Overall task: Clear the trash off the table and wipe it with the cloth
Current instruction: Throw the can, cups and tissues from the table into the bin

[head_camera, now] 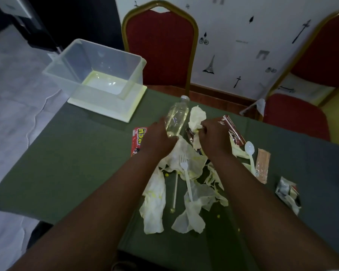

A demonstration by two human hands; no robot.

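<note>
– Clear plastic is what the left hand (159,137) holds: its fingers curl round the near end of a bottle (176,116), whose cap points away towards the far edge of the table.

– And the right hand (213,137)?

– It is bunched up, pinching a crumpled pale napkin (198,115) just right of the bottle. A brown wrapper (234,132) lies against the far side of that hand.

– What is under the wrists?

– Torn sheets of thin white paper (155,202), spread in a heap between the two forearms. A white fork (186,178) lies on top of the heap, prongs away from the person, and a thin stick (175,190) lies beside it on the left.

– Anything further out?

– A red wrapper (138,139) shows just left of the left hand, partly hidden by it. To the right of the right arm there is a white spoon (250,151), then an orange sachet (262,165) close beside it, and a crumpled packet (288,192) near the right edge. A few small yellow crumbs (218,216) dot the cloth.

– So all the trash is on the table?

– Yes, on the green tablecloth (67,163). A clear tub (98,79) stands on the far left corner, well apart from the heap. Beyond the table stand two red chairs with gold frames, one (160,47) behind the bottle and one (296,116) to the right, against a white wall (243,26) with small dark stickers.
</note>
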